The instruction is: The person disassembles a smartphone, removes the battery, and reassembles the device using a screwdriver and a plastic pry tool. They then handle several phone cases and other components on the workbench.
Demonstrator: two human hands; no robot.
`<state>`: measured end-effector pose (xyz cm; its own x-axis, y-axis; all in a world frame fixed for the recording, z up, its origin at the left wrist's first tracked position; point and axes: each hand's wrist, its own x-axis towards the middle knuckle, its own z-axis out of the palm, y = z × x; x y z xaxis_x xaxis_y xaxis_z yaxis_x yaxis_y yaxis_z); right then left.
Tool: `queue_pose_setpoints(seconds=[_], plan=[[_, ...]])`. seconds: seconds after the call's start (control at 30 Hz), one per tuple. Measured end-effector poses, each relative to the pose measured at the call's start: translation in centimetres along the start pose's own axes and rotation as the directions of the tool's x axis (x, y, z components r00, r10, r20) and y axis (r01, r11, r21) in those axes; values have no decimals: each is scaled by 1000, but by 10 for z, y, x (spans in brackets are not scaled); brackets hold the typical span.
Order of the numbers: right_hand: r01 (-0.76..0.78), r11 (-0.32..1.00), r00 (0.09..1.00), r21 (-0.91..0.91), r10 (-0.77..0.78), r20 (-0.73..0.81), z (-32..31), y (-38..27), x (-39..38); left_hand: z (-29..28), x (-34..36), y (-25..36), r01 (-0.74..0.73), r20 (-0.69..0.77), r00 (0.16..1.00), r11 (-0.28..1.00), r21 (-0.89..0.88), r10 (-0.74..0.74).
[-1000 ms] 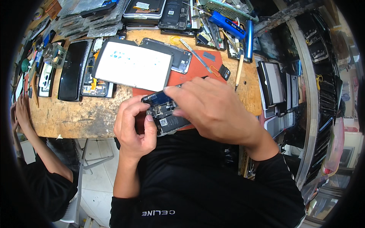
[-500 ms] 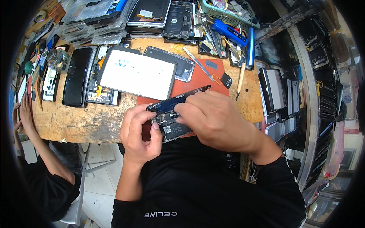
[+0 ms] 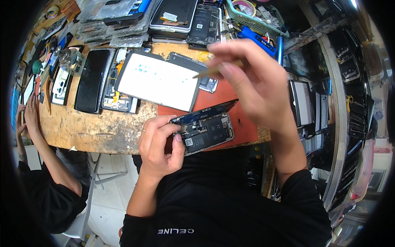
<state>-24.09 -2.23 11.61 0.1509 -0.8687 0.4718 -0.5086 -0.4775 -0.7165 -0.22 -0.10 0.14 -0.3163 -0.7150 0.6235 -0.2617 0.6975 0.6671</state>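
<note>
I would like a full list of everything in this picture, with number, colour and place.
Open phone: one, black, in the left hand
Pointed tool: one, brownish, blurred, in the right hand
Mat: one, red, below the open phone
Board: one, white, dark-edged, partly over the mat
Dark phone: one, black, left of the board
Jar: one, clear, left of the dark phone
Plastic bags: a stack, clear, top left
Phone parts: several, mostly black, top centre
Basket: one, green, top right
Blue tool: one, blue, below the basket
Bench: one, tan, centre
Chair: one, grey, lower left
Other person's hands: two, bare, bench's left end
Left hand: one, bare, centre
Right hand: one, bare, right of centre
</note>
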Motion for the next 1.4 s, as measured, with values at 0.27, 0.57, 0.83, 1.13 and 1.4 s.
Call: queue_pose_setpoints(seconds=[0.27,0.57,0.83,1.13,1.4], plan=[[-29,999,1000,22,29,-3,53,80,49,2,0,-3,-40,-39,998,999,21,41],[-100,987,995,122,97,30,45,66,45,2,4,-1,10,-27,1000,1000,14,-10],[-255,930,967,264,241,85,11,-13,-24,-1,5,-1,35,-14,999,999,-17,-35],[-210,967,977,145,202,72,20,-10,-51,1,3,2,89,-20,996,996,-16,-89],[-179,967,983,184,183,-5,30,-7,-55,1,1,-1,69,-14,997,997,-35,-69]])
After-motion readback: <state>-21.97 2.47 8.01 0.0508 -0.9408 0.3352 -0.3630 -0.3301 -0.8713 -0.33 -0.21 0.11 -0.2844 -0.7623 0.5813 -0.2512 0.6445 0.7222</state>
